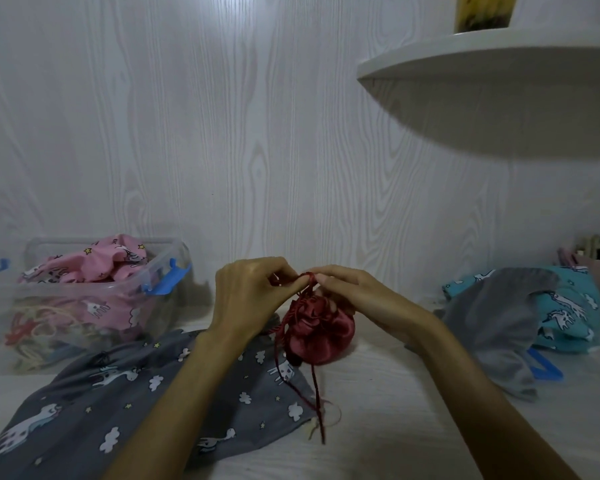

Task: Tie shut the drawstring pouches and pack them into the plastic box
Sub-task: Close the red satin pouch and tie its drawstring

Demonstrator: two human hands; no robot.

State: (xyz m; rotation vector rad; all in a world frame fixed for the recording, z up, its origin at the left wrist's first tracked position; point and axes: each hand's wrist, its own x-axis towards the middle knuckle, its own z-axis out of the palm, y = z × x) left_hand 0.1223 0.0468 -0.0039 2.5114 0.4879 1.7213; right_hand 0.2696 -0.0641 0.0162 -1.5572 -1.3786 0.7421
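The plastic box (84, 299), clear with blue clips, sits well to the left of the red pouch and is heaped with pink printed cloth. The red pouch (321, 329) is shiny satin, gathered tight at the neck, resting on the white table (395, 427). Its red cord (317, 393) trails down toward the camera. Above the pouch, the left hand (250, 296) and right hand (357, 299) meet, fingertips pinching the cord at the neck. A grey unicorn-print bag (118, 410) lies flat just left of the pouch; teal and grey cloth (534, 317) is piled to its right. Behind it stands a pale wood-grain wall (222, 133).
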